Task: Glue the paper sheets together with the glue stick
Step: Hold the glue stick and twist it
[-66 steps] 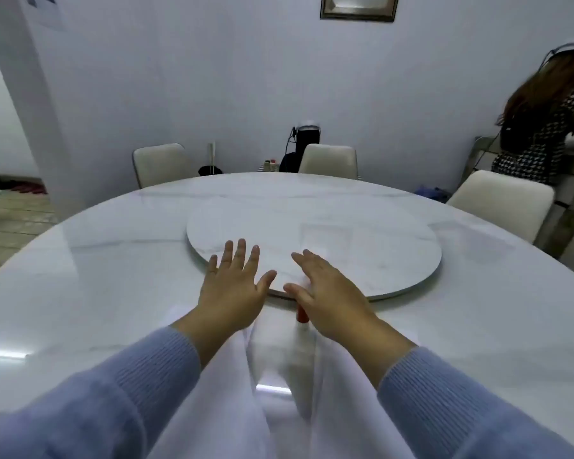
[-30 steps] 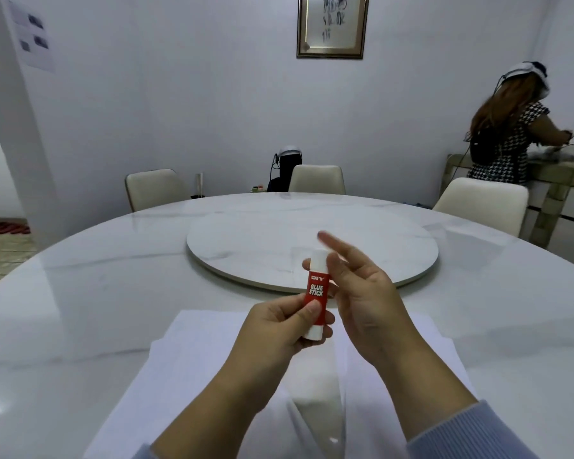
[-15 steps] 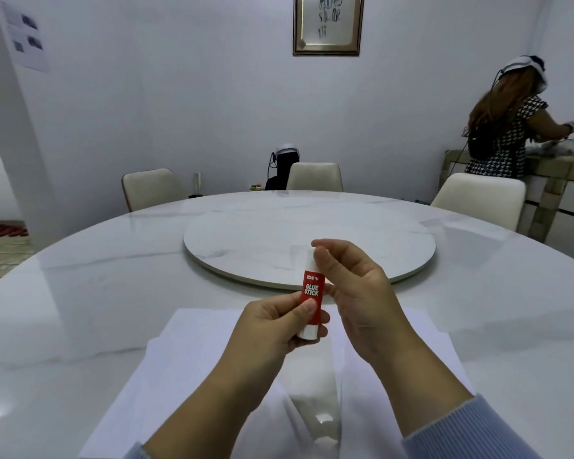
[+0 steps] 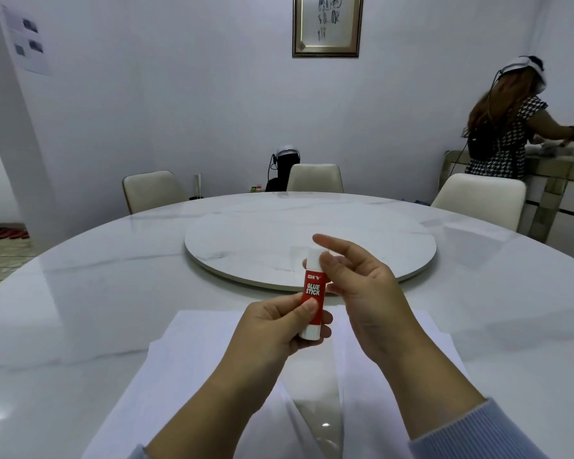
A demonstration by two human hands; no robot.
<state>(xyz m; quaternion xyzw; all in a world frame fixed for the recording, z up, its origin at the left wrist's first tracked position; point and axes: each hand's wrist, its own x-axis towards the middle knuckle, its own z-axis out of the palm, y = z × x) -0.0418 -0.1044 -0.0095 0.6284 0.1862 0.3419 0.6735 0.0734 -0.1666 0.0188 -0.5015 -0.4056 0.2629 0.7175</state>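
A red and white glue stick (image 4: 312,294) stands upright in the air above the table. My left hand (image 4: 279,326) grips its lower body between thumb and fingers. My right hand (image 4: 362,293) pinches the white cap at its top with thumb and fingers, the index finger stretched out. White paper sheets lie flat on the table below my hands, one group on the left (image 4: 186,352) and one on the right (image 4: 421,342), with a bare gap between them.
The round marble table (image 4: 80,293) carries a raised turntable (image 4: 312,240) in its middle. Cream chairs (image 4: 315,177) stand around the far side. A person (image 4: 504,127) stands at a side counter at the back right.
My hands lifted the glue stick off the table and now hold it upright. In the last half second my right index finger straightened at the cap.
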